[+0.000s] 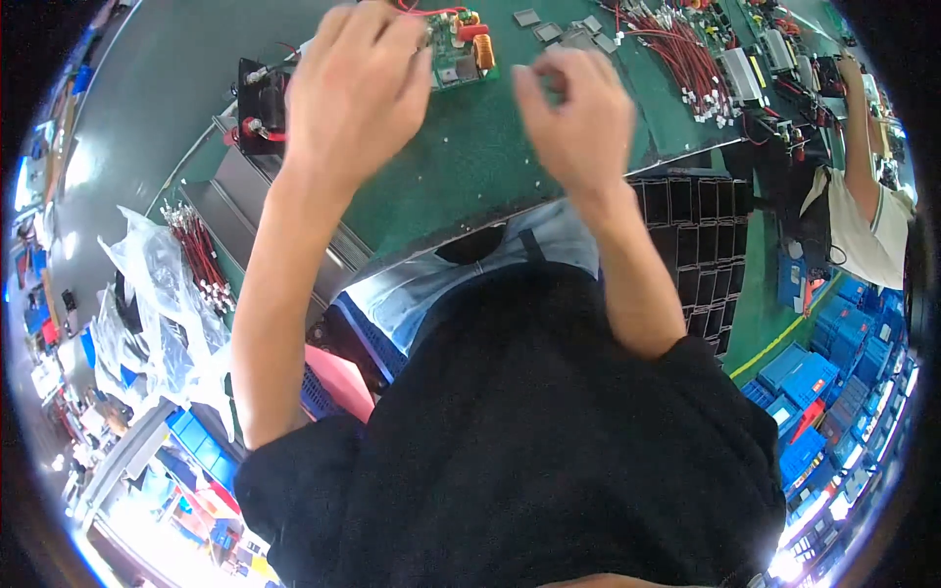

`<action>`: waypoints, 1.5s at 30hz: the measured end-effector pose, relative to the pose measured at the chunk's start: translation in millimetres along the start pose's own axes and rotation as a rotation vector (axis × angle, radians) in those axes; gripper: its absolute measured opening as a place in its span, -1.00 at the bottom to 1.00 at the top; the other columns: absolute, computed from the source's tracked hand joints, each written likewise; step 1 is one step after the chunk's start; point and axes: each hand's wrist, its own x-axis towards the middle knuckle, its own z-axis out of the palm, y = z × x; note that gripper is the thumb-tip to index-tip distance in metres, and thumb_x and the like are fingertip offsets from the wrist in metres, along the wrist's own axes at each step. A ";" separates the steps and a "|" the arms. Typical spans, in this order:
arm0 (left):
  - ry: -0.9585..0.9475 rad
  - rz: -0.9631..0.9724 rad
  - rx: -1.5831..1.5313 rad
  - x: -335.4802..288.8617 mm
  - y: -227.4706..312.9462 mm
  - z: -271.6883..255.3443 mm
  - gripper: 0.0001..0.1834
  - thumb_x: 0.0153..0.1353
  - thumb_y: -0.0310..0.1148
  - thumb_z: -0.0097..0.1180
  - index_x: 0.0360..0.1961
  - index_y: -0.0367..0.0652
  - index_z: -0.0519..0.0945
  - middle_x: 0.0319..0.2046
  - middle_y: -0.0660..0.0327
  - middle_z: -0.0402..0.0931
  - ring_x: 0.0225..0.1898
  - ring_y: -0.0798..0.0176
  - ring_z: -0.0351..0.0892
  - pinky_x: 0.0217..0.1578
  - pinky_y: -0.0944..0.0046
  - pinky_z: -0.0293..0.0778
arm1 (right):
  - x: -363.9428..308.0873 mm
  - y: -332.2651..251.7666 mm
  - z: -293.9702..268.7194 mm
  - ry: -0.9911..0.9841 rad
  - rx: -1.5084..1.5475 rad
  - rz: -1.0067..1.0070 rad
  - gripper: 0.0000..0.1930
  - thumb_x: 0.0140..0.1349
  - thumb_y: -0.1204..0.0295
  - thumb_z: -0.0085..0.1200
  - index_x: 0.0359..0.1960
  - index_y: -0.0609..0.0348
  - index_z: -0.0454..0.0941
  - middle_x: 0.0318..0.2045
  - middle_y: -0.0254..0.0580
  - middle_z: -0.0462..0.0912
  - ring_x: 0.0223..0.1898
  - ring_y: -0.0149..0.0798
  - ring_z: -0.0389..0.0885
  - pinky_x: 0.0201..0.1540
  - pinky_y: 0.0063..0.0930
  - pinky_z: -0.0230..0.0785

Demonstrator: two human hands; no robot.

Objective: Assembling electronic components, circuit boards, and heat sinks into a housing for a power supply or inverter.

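At the back of the green worktable, a green circuit board carries copper coils and red parts. My left hand is at the board's left side, fingers curled forward and thumb beside them. Whatever its fingertips may hold is hidden. A red wire runs by these fingertips above the board. To the right of the board my right hand hovers, slightly blurred, its fingers bent and a gap between thumb and forefinger. Nothing shows in it. A black case with red terminals sits left of my left hand.
Grey metal pieces and a heap of red-brown wires with white connectors lie at the back right. Grey metal profiles and plastic bags are at left. Black stacked trays stand below the right edge. A co-worker's arm reaches in farther right.
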 end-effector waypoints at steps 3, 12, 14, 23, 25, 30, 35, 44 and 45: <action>-0.035 -0.082 -0.027 -28.1 15.2 -37.1 -0.86 0.11 -0.43 0.30 -0.31 -0.14 0.61 -0.33 0.15 0.54 -0.20 0.02 0.57 -0.20 0.11 0.54 | 3.3 30.3 -37.9 -0.059 -0.231 0.087 -0.71 0.16 0.29 0.34 -0.20 0.22 0.65 -0.34 -0.09 0.65 -0.36 -0.16 0.63 -0.23 -0.30 0.49; -0.187 -0.356 -0.559 -70.6 106.2 -28.2 -0.95 0.19 -0.45 0.26 -0.35 -0.14 0.62 -0.41 0.15 0.50 -0.42 0.00 0.59 -0.38 0.12 0.53 | 30.6 66.9 -59.9 -0.420 -0.066 0.384 -0.62 0.16 0.30 0.33 -0.05 0.26 0.65 -0.37 -0.12 0.74 -0.36 -0.28 0.70 -0.25 -0.35 0.54; -0.227 -0.408 -0.645 -69.5 115.3 -17.7 -0.95 0.20 -0.45 0.25 -0.36 -0.16 0.62 -0.40 0.14 0.52 -0.42 -0.02 0.60 -0.37 0.11 0.53 | 28.1 70.9 -66.0 -0.410 0.178 0.588 -0.61 0.18 0.35 0.32 0.01 0.26 0.63 -0.41 -0.15 0.75 -0.38 -0.37 0.72 -0.34 -0.46 0.54; -0.141 -0.504 -0.749 -45.4 131.9 30.1 -0.79 0.23 -0.48 0.27 -0.11 -0.23 0.62 -0.32 0.10 0.59 -0.41 0.16 0.61 -0.41 0.22 0.50 | 5.7 39.0 -78.6 -0.190 0.476 0.613 -0.80 0.33 0.49 0.18 -0.08 0.33 0.59 -0.42 -0.23 0.70 -0.43 -0.44 0.65 -0.38 -0.56 0.49; -0.048 -0.502 -0.718 -39.2 139.9 31.5 -0.74 0.22 -0.49 0.27 -0.05 -0.23 0.61 -0.29 0.09 0.61 -0.38 0.16 0.63 -0.38 0.24 0.54 | -2.9 15.8 -78.1 -0.313 0.675 0.660 -0.85 0.34 0.53 0.16 -0.11 0.30 0.62 -0.44 -0.30 0.67 -0.43 -0.50 0.60 -0.35 -0.57 0.49; 0.139 -0.590 -0.812 -42.7 141.5 27.9 -0.66 0.18 -0.56 0.29 0.01 -0.23 0.62 -0.24 0.07 0.64 -0.28 0.16 0.69 -0.29 0.26 0.62 | -22.1 -5.1 -73.2 -0.439 0.881 0.732 -0.85 0.35 0.51 0.16 -0.09 0.28 0.61 -0.26 -0.31 0.66 -0.31 -0.51 0.60 -0.29 -0.59 0.48; 0.120 -0.444 -0.650 -64.1 119.3 17.9 -0.72 0.13 -0.58 0.36 -0.11 -0.22 0.68 -0.26 0.08 0.66 -0.29 0.15 0.69 -0.32 0.27 0.62 | -27.5 3.1 -64.1 -0.632 1.282 0.942 -0.84 0.35 0.45 0.20 -0.13 0.29 0.62 -0.29 -0.37 0.64 -0.27 -0.53 0.58 -0.22 -0.64 0.42; 0.055 -0.463 -0.715 -75.3 94.4 6.9 -0.83 0.32 -0.56 0.17 -0.09 -0.28 0.54 -0.27 0.10 0.60 -0.35 0.15 0.60 -0.33 0.30 0.52 | -9.2 -34.7 -67.5 -0.535 0.452 -0.233 -0.71 0.05 0.66 0.35 -0.17 0.20 0.65 -0.26 -0.13 0.68 -0.30 -0.19 0.71 -0.31 -0.41 0.58; 0.064 -0.472 -0.719 -75.6 94.7 3.7 -0.83 0.32 -0.56 0.17 -0.09 -0.28 0.54 -0.27 0.10 0.60 -0.35 0.15 0.60 -0.33 0.30 0.52 | -8.5 -35.4 -66.5 -0.548 0.401 -0.259 -0.72 0.05 0.66 0.34 -0.18 0.20 0.64 -0.27 -0.14 0.69 -0.30 -0.17 0.71 -0.31 -0.39 0.58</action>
